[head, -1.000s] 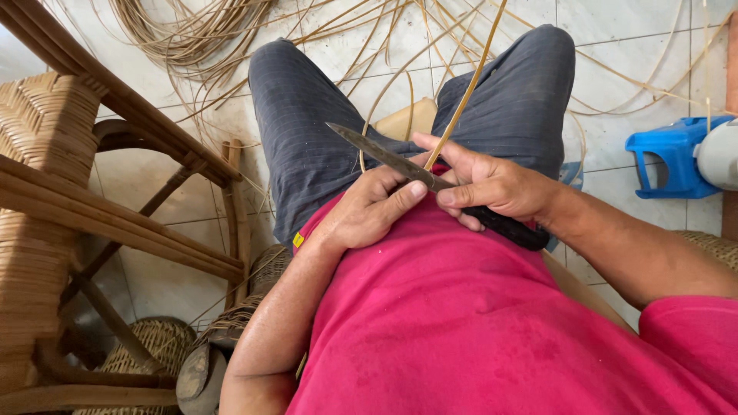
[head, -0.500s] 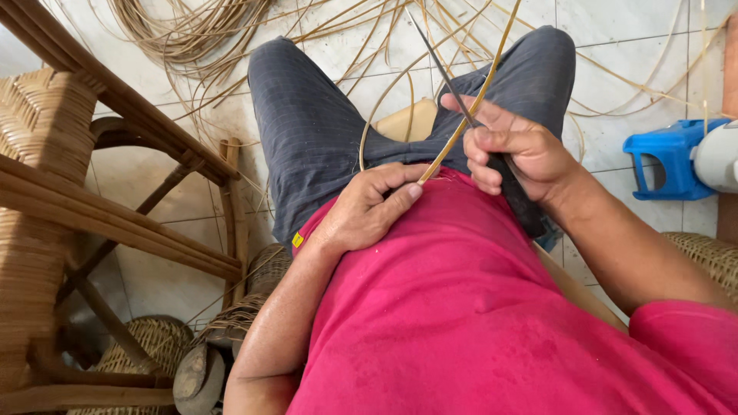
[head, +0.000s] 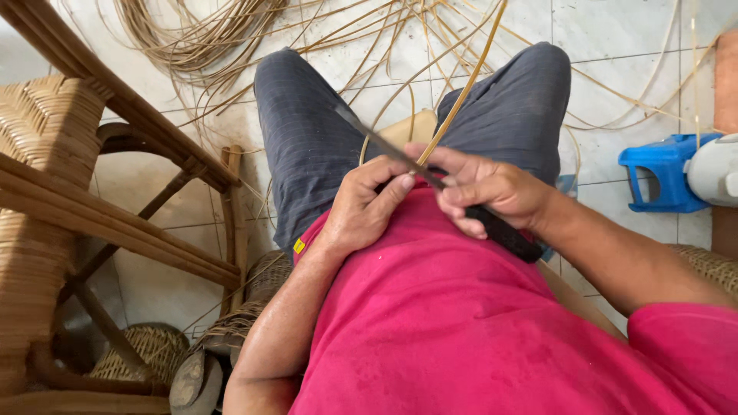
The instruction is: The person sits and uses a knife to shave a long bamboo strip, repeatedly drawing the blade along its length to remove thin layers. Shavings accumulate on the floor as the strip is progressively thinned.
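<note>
Above the lap, the right hand [head: 492, 192] was clamped on a knife [head: 430, 180] by its black handle, the blade angled up and to the left. Touching that blade, the left hand [head: 365, 207] pinched a rattan strip [head: 465, 88], which ran upward between the knees toward loose strands [head: 231, 46] on the tiled floor [head: 615, 38].

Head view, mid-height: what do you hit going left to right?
Woven rattan chair → left hand → knife → right hand → blue plastic stool.
</note>
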